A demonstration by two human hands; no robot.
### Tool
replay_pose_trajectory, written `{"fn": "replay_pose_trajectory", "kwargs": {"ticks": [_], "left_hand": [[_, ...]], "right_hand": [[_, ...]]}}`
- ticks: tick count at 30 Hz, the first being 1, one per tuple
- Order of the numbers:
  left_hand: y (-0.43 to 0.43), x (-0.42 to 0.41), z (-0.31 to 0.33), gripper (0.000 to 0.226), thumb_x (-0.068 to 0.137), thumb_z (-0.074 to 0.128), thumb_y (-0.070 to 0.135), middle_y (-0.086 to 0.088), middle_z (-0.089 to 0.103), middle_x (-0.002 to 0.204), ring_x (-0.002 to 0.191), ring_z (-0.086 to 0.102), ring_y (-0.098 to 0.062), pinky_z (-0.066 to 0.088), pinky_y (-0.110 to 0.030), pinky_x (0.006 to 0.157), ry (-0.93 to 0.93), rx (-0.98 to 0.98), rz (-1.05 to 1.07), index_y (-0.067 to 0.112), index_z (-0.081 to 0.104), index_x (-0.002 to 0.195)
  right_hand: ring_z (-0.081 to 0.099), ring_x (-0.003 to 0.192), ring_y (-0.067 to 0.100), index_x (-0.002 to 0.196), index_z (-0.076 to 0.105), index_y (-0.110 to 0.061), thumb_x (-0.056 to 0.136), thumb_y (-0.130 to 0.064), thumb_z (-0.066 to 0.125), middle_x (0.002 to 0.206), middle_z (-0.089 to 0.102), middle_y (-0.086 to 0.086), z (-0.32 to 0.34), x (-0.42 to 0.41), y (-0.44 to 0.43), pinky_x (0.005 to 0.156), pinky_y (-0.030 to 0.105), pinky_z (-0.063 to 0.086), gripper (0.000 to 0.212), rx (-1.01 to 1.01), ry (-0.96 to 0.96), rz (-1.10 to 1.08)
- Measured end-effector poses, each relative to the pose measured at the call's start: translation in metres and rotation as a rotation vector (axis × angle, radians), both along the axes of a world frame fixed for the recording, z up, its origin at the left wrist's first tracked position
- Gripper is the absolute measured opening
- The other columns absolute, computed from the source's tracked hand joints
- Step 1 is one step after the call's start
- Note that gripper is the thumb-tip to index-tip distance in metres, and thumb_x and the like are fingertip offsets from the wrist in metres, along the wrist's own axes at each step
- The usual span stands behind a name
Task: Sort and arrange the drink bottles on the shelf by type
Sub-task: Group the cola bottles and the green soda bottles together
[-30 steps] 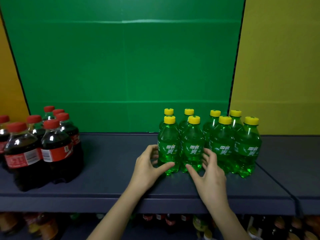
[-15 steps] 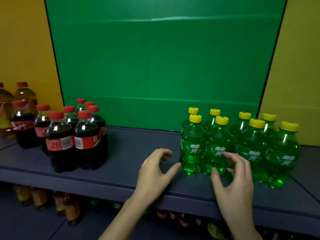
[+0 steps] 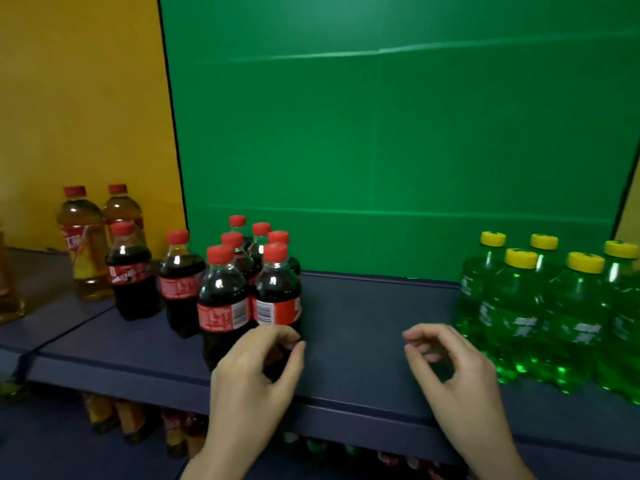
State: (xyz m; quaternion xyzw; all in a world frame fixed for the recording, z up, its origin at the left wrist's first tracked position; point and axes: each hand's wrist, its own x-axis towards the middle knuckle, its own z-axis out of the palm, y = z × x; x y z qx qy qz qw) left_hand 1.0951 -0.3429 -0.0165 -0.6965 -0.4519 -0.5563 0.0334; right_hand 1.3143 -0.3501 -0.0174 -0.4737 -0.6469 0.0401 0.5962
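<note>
Several dark cola bottles (image 3: pixel 225 306) with red caps stand in a cluster at the left of the dark blue shelf (image 3: pixel 363 317). Several green soda bottles (image 3: pixel 554 317) with yellow caps stand grouped at the right. My left hand (image 3: pixel 256 372) hovers with curled fingers just in front of the nearest cola bottle (image 3: pixel 277 303); whether it touches is unclear. My right hand (image 3: pixel 450 368) is over the bare middle of the shelf, fingers curled and apart, just left of the green bottles, holding nothing.
Amber tea bottles (image 3: pixel 86 244) with red caps stand further left on the adjoining shelf section. A green back panel (image 3: pixel 381 150) and yellow panels (image 3: pixel 79 98) close the rear. More bottles (image 3: pixel 138 420) sit on the lower shelf below the front edge.
My view has swung left. Both hands left the green bottles and moved left; the left hand now reaches the cola cluster, the right hangs over the shelf's middle.
</note>
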Motion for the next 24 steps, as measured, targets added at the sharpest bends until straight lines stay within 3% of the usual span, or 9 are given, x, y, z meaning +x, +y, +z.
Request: {"fn": "replay_pose_trajectory", "kwargs": {"ticks": [2, 5, 8, 10, 14, 18, 24], "left_hand": [[0.001, -0.029, 0.005, 0.012, 0.081, 0.055, 0.036, 0.016, 0.058, 0.078, 0.070, 0.056, -0.003, 0.046, -0.024, 0.064, -0.037, 0.070, 0.035, 0.026, 0.061, 0.083], [0.007, -0.065, 0.007, 0.022, 0.080, 0.065, 0.031, 0.009, 0.052, 0.088, 0.084, 0.052, -0.011, 0.040, -0.020, 0.074, -0.069, 0.090, 0.112, 0.019, 0.056, 0.097], [0.016, -0.091, 0.006, 0.049, 0.075, 0.069, 0.034, 0.008, 0.044, 0.103, 0.100, 0.047, -0.013, 0.034, -0.017, 0.084, -0.091, -0.004, 0.104, 0.015, 0.047, 0.114], [0.022, -0.098, 0.006, 0.056, 0.070, 0.068, 0.040, 0.011, 0.050, 0.109, 0.103, 0.051, -0.006, 0.039, -0.019, 0.087, -0.103, -0.134, -0.018, 0.020, 0.046, 0.118], [0.035, -0.106, 0.003, 0.070, 0.060, 0.079, 0.053, 0.020, 0.062, 0.110, 0.101, 0.056, 0.008, 0.046, -0.014, 0.089, -0.173, -0.411, -0.282, 0.028, 0.052, 0.119], [0.043, -0.109, -0.001, 0.070, 0.044, 0.075, 0.057, 0.021, 0.068, 0.098, 0.095, 0.062, 0.002, 0.049, -0.014, 0.080, -0.213, -0.401, -0.310, 0.029, 0.060, 0.107], [0.041, -0.076, 0.004, 0.064, 0.049, 0.085, 0.046, 0.020, 0.068, 0.096, 0.094, 0.061, 0.007, 0.046, -0.005, 0.075, -0.151, -0.409, -0.439, 0.031, 0.058, 0.105]], "right_hand": [[0.060, 0.081, 0.005, 0.081, 0.062, -0.030, 0.078, -0.002, 0.068, 0.088, 0.062, -0.016, 0.001, -0.028, 0.008, 0.069, 0.017, 0.046, 0.029, -0.048, -0.023, 0.024], [0.061, 0.086, 0.005, 0.089, 0.061, -0.033, 0.079, -0.010, 0.069, 0.088, 0.063, -0.018, 0.004, -0.065, 0.016, 0.074, 0.022, 0.049, 0.026, -0.147, -0.030, 0.116], [0.055, 0.099, -0.002, 0.106, 0.053, -0.035, 0.079, -0.025, 0.071, 0.106, 0.058, -0.022, 0.008, -0.096, 0.024, 0.082, 0.016, 0.047, 0.035, -0.240, -0.040, 0.194], [0.049, 0.106, -0.008, 0.116, 0.042, -0.038, 0.077, -0.035, 0.071, 0.115, 0.050, -0.026, 0.011, -0.109, 0.029, 0.087, 0.012, 0.043, 0.049, -0.332, -0.069, 0.221], [0.049, 0.112, -0.005, 0.121, 0.032, -0.040, 0.070, -0.040, 0.076, 0.121, 0.050, -0.022, 0.010, -0.132, 0.043, 0.095, 0.019, 0.042, 0.067, -0.383, -0.020, 0.223], [0.053, 0.109, -0.001, 0.118, 0.039, -0.032, 0.068, -0.038, 0.079, 0.116, 0.057, -0.016, 0.006, -0.135, 0.051, 0.091, 0.020, 0.043, 0.065, -0.382, -0.007, 0.209], [0.054, 0.104, -0.005, 0.116, 0.043, -0.028, 0.067, -0.035, 0.080, 0.113, 0.059, -0.016, 0.008, -0.096, 0.046, 0.082, 0.013, 0.042, 0.062, -0.394, 0.000, 0.144]]}}
